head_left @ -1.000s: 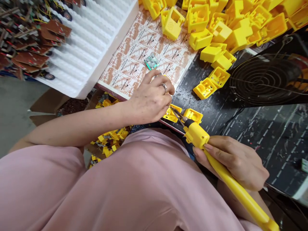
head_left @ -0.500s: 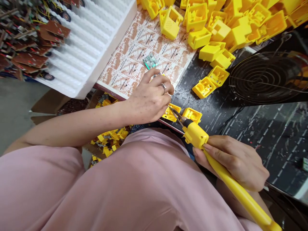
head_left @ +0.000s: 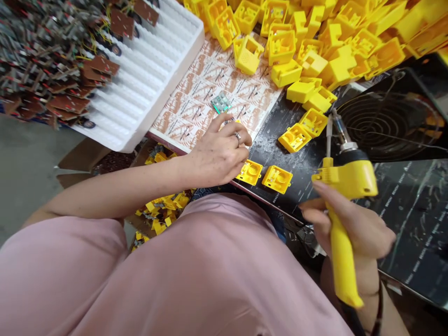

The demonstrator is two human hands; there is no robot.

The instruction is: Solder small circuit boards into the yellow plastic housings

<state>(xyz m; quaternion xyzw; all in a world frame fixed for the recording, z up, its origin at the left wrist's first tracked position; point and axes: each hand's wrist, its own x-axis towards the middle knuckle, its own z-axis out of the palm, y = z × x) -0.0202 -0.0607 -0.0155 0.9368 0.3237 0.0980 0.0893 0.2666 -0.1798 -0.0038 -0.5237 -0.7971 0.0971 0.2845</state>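
Note:
My right hand (head_left: 353,228) is wrapped round the handle of a yellow soldering gun (head_left: 341,196), held upright with its metal tip pointing away over the black mat. My left hand (head_left: 219,154) rests with curled fingers on the bench edge, pressing on a small yellow plastic housing (head_left: 249,171). A second yellow housing (head_left: 277,178) lies just right of it. A small green circuit board (head_left: 220,102) lies on the printed sheet just beyond my left fingers.
A heap of yellow housings (head_left: 315,42) covers the back of the bench. A white foam tray (head_left: 140,79) with brown circuit boards (head_left: 63,79) and wires stands at the left. A black wire fan grille (head_left: 388,123) sits at the right. Yellow scraps (head_left: 161,210) lie in a box below.
My right hand has drawn the soldering gun away from the housing, to the right, and turned it upright. My left hand stays on the housing. The view has tilted slightly.

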